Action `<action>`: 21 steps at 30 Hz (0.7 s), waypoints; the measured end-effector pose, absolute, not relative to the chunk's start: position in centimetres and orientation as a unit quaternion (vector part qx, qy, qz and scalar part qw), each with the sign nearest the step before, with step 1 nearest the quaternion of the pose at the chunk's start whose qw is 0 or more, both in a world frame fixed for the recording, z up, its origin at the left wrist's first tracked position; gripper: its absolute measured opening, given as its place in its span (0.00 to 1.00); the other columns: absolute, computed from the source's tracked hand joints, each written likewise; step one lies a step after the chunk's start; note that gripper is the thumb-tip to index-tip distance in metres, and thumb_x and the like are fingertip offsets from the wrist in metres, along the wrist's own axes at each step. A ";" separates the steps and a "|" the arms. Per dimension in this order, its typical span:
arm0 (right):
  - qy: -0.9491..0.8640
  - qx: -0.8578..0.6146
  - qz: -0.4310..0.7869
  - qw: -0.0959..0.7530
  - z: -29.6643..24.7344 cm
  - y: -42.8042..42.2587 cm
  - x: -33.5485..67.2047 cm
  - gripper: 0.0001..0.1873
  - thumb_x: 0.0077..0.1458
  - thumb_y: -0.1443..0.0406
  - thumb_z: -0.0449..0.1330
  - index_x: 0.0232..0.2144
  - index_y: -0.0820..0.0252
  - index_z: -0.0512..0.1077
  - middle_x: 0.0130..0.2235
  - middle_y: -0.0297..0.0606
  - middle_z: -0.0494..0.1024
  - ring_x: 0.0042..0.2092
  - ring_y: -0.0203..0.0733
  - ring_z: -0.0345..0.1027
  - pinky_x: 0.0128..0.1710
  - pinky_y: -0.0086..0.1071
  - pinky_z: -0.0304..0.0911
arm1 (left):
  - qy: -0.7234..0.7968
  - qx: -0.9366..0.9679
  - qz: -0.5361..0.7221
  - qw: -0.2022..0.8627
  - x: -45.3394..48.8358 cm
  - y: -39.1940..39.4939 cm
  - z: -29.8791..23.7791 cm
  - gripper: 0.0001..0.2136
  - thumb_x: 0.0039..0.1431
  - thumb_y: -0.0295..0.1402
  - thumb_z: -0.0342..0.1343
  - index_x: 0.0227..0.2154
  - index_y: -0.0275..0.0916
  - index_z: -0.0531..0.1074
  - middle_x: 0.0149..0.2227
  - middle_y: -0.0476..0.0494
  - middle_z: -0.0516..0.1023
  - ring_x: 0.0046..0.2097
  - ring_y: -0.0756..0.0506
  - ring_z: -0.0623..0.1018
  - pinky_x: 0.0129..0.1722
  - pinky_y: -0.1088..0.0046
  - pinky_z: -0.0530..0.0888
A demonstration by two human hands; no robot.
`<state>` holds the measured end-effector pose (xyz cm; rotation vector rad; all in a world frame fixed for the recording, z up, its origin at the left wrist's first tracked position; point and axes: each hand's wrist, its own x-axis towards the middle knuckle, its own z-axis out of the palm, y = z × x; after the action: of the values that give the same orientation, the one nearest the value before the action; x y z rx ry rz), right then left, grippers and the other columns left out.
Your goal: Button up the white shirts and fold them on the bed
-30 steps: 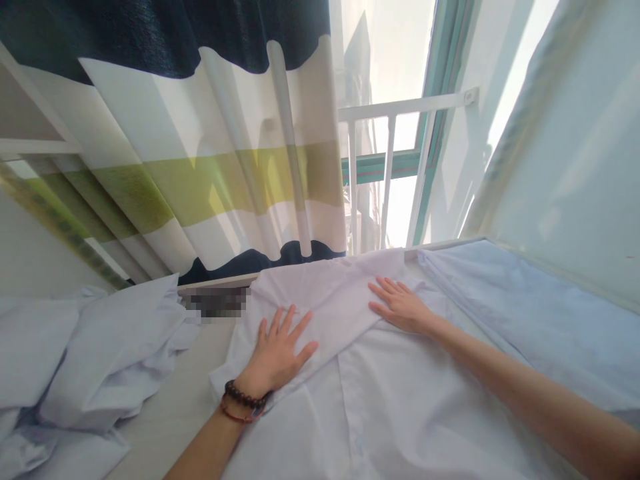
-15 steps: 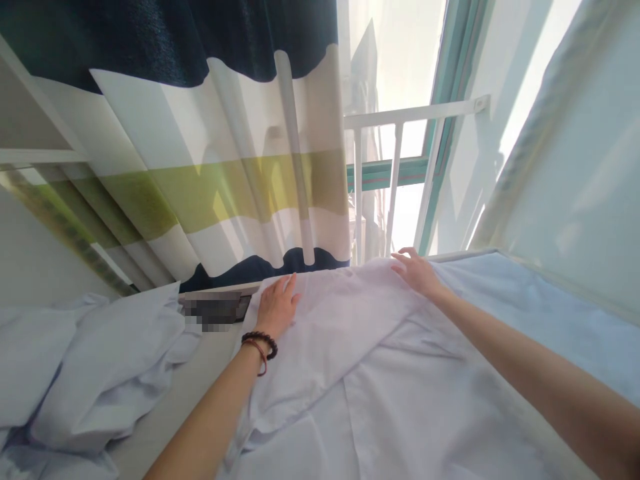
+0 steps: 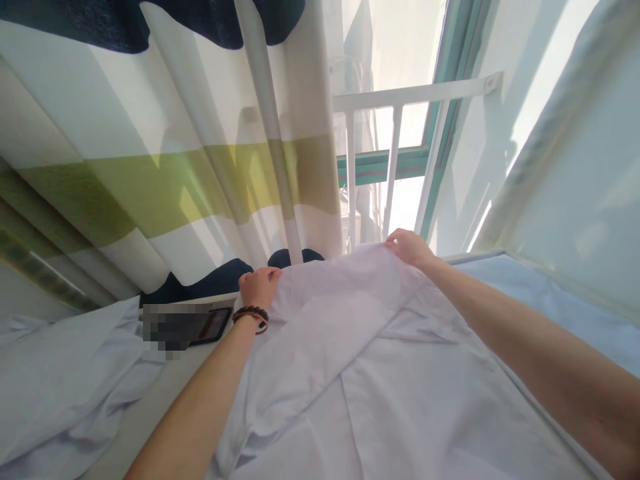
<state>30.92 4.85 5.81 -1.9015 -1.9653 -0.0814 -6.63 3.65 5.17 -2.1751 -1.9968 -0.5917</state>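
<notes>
Left hand (image 3: 260, 287), its fingers curled, and right hand (image 3: 410, 247), pinching, both hold the upper edge of the white garment (image 3: 325, 327), which lies spread at lower centre of the frame.

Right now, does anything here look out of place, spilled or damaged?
A dark flat object, partly pixelated, lies near the left hand, between the spread white cloth and the crumpled cloth. It looks odd among fabric. I see no spill or damage.
</notes>
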 end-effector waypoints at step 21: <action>-0.742 -0.633 -0.058 0.213 1.0 -3.0 25.6 0.21 0.65 0.67 0.46 0.52 0.57 0.74 0.57 0.41 0.75 0.58 0.49 0.66 0.57 0.40 0.59 | -0.606 -0.771 -0.193 0.019 -7.4 1.1 3.2 0.16 0.67 0.37 0.48 0.49 0.40 0.78 0.50 0.44 0.81 0.50 0.43 0.79 0.53 0.69 0.72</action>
<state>25.59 -3.04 1.04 -1.7582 -2.0595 -0.1598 -7.38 1.11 3.21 -2.3940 -1.8813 -0.5977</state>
